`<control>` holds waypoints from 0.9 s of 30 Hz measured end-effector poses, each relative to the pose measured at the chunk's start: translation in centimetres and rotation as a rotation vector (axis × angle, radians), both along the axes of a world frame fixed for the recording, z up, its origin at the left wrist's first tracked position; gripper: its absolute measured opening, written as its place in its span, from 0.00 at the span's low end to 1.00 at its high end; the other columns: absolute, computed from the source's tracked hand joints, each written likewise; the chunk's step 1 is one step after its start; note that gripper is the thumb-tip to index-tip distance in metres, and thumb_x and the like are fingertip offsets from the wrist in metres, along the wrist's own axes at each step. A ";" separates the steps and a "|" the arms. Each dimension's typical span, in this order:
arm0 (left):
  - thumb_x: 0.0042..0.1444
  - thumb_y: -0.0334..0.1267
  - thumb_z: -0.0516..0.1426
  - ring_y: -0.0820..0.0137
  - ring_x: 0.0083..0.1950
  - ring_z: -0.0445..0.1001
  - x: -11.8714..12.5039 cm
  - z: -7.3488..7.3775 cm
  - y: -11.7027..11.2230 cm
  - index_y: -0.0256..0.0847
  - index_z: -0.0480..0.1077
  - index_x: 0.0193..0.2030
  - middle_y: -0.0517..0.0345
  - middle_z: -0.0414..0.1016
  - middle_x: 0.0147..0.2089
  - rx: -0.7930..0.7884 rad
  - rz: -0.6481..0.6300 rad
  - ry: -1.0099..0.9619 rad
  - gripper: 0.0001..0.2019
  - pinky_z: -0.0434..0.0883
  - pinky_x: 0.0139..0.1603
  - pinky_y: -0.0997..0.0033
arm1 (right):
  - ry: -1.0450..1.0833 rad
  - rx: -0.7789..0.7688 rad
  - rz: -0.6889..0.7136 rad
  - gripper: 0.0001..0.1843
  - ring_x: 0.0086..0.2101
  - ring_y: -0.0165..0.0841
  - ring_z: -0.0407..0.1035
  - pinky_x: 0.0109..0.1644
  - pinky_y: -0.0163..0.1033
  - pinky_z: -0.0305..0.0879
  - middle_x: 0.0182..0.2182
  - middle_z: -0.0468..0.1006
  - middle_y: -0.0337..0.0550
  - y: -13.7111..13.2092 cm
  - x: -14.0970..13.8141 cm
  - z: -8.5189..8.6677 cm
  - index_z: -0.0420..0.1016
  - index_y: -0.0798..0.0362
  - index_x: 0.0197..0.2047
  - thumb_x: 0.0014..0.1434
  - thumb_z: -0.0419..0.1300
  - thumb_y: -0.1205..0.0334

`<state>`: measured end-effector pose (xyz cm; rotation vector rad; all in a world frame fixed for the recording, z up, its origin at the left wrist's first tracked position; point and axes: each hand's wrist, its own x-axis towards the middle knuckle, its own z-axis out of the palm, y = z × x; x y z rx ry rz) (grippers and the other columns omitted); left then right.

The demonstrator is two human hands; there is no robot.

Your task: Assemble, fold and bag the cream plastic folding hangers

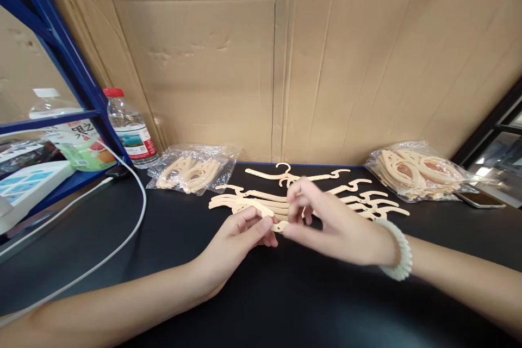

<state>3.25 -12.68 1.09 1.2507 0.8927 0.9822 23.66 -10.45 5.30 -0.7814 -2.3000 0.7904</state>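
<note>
Both my hands meet over a small cream plastic hanger piece (279, 225) at the middle of the black table (261, 304). My left hand (238, 242) pinches its left end with closed fingers. My right hand (326, 223), wearing a pale bead bracelet, pinches the same piece from the right. Just behind the hands lies a loose pile of cream hangers (261, 201), and one single hanger (293, 175) lies further back.
A clear bag of hanger parts (191, 171) lies back left, another bag (420, 171) back right beside a phone (479, 199). A water bottle (130, 128), white cable (122, 239) and blue shelf frame (61, 54) stand at left. A cardboard wall (285, 65) closes the back.
</note>
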 end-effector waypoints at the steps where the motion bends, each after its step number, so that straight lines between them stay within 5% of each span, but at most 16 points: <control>1: 0.59 0.46 0.60 0.71 0.37 0.73 0.0 -0.1 0.1 0.38 0.69 0.34 0.57 0.76 0.35 -0.023 0.004 -0.020 0.13 0.69 0.47 0.65 | 0.022 0.023 -0.026 0.11 0.29 0.31 0.67 0.32 0.35 0.64 0.30 0.72 0.37 0.8 0.4 0.2 0.57 0.51 0.45 0.65 0.55 0.57; 4: 0.59 0.46 0.60 0.73 0.34 0.73 0.0 -0.2 0.2 0.38 0.68 0.36 0.55 0.79 0.38 -0.062 0.014 -0.062 0.13 0.69 0.45 0.66 | -0.016 0.261 -0.221 0.11 0.28 0.32 0.68 0.34 0.36 0.65 0.29 0.74 0.37 4.4 2.4 0.2 0.59 0.52 0.50 0.66 0.53 0.59; 7: 0.59 0.47 0.61 0.74 0.32 0.72 -0.1 -0.3 0.3 0.37 0.67 0.35 0.55 0.80 0.36 -0.055 0.010 -0.034 0.14 0.70 0.43 0.67 | -0.351 0.509 -0.346 0.10 0.37 0.39 0.71 0.42 0.42 0.66 0.36 0.76 0.46 8.6 4.7 -1.0 0.65 0.55 0.49 0.63 0.52 0.69; 11: 0.58 0.48 0.61 0.73 0.32 0.73 0.0 -0.3 0.2 0.38 0.65 0.31 0.55 0.80 0.35 0.004 0.004 0.056 0.16 0.69 0.42 0.68 | -0.542 0.496 -0.266 0.16 0.47 0.44 0.69 0.51 0.47 0.66 0.44 0.76 0.54 12.5 6.2 -3.4 0.69 0.58 0.51 0.58 0.57 0.73; 14: 0.56 0.47 0.63 0.73 0.32 0.72 0.1 -0.2 0.2 0.38 0.66 0.32 0.57 0.78 0.34 0.016 0.010 0.085 0.15 0.69 0.41 0.69 | -0.558 0.458 -0.224 0.10 0.45 0.42 0.71 0.49 0.44 0.67 0.43 0.77 0.52 14.0 6.4 -4.5 0.73 0.56 0.45 0.59 0.58 0.71; 18: 0.54 0.44 0.65 0.73 0.33 0.71 0.1 0.0 0.1 0.38 0.68 0.32 0.59 0.76 0.33 0.008 0.008 0.089 0.13 0.69 0.41 0.70 | -0.550 0.423 -0.239 0.06 0.33 0.37 0.72 0.39 0.39 0.67 0.32 0.78 0.45 14.8 6.4 -4.3 0.73 0.54 0.33 0.60 0.56 0.69; 21: 0.52 0.42 0.66 0.74 0.34 0.71 0.0 0.0 0.1 0.38 0.68 0.32 0.60 0.75 0.33 0.003 -0.009 0.074 0.12 0.68 0.41 0.72 | -0.514 0.416 -0.275 0.05 0.29 0.35 0.71 0.35 0.37 0.64 0.29 0.77 0.42 14.3 6.9 -3.0 0.72 0.54 0.34 0.60 0.56 0.67; 27: 0.51 0.41 0.67 0.74 0.34 0.69 -0.2 -0.2 0.0 0.38 0.68 0.32 0.62 0.72 0.31 -0.018 -0.033 0.014 0.12 0.67 0.39 0.74 | -0.354 0.457 -0.374 0.08 0.28 0.35 0.71 0.32 0.37 0.63 0.29 0.76 0.40 9.4 9.0 0.1 0.70 0.51 0.37 0.64 0.54 0.56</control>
